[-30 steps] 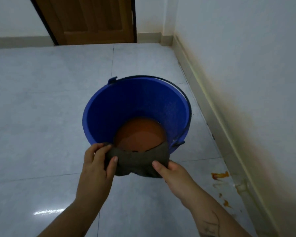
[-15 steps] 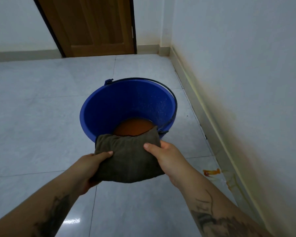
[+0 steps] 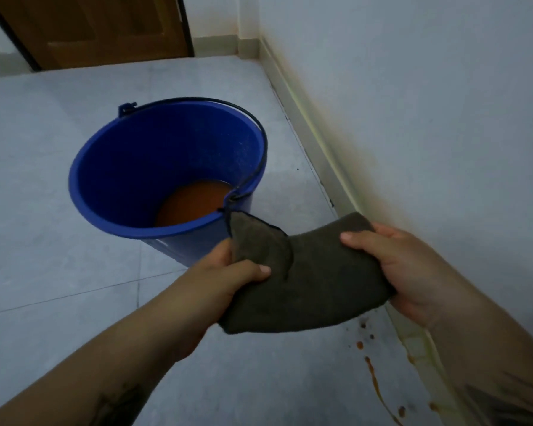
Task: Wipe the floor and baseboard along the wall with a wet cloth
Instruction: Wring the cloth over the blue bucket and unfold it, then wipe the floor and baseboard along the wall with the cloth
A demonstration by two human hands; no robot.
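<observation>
Since the earlier frame the cloth (image 3: 302,272) has swung from in front of the bucket (image 3: 166,167) toward the lower right of the frame, near the baseboard (image 3: 317,139). The left hand (image 3: 228,272) clamps its left end, thumb on top; the right hand (image 3: 403,269) grips the right end. It hangs folded above the floor (image 3: 59,272), over orange stains (image 3: 373,373). Orange-brown water (image 3: 194,204) sits in the bucket.
</observation>
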